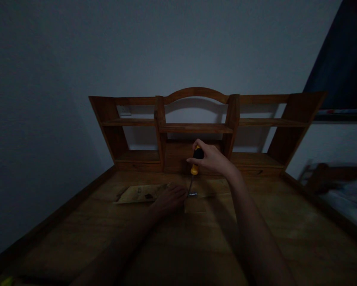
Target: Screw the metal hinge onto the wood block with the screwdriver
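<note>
My right hand [210,158] is closed round the yellow and black handle of a screwdriver [195,163], held upright with its shaft pointing down. The tip meets a small metal piece [193,194] on the wooden desk top [196,238]. My left hand [170,199] rests on the desk just left of that piece, its fingers curled close to the shaft's lower end. What those fingers pinch, if anything, is too dark to make out. A flat light wooden board [138,193] lies under and to the left of this hand.
A wooden shelf unit [196,128] with an arched top stands at the back of the desk against a pale wall. A raised rim [62,210] runs along the desk's left side. A bed [339,198] is blurred at the right. The room is dim.
</note>
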Tool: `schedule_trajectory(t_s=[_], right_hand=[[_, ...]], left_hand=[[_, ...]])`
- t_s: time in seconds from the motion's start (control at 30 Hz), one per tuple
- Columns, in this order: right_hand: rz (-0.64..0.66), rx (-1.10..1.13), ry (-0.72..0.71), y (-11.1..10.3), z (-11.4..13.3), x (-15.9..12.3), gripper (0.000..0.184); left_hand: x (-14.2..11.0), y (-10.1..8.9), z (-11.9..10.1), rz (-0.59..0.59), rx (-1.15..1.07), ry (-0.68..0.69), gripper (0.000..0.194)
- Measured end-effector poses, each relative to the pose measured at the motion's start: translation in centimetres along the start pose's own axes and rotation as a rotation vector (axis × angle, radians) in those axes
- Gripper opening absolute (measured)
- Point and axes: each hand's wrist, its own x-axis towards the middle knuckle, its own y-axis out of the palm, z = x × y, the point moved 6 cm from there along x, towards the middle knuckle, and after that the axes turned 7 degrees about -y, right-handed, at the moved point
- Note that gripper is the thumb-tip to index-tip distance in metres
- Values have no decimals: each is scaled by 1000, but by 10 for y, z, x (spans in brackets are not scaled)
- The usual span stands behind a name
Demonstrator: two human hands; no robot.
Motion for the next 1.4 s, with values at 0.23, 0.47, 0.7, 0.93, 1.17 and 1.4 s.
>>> schedule_trajectory(t_s=[0.23,0.47,0.7,0.93,1.17,1.4], right_hand=[[14,57,-34,5,6,2,35],[-19,-14,-41,1,7,2,24],[-13,12,-49,2,8,2,25],[-8,-7,-55,2,10,3,26],[-21,-39,-62,1,12,3,17],[-38,-57,-68,0,16,3,20]], left_hand=[[0,-2,-1,8,-19,-1,28],[2,-7,-2,29,-19,-3,27],[0,-5,-2,33,-3,-10,28],[0,-5,-1,65,-2,-14,29],[1,-7,-2,52,-12,-11,28],[-2,1,1,61,-39,-13,30]])
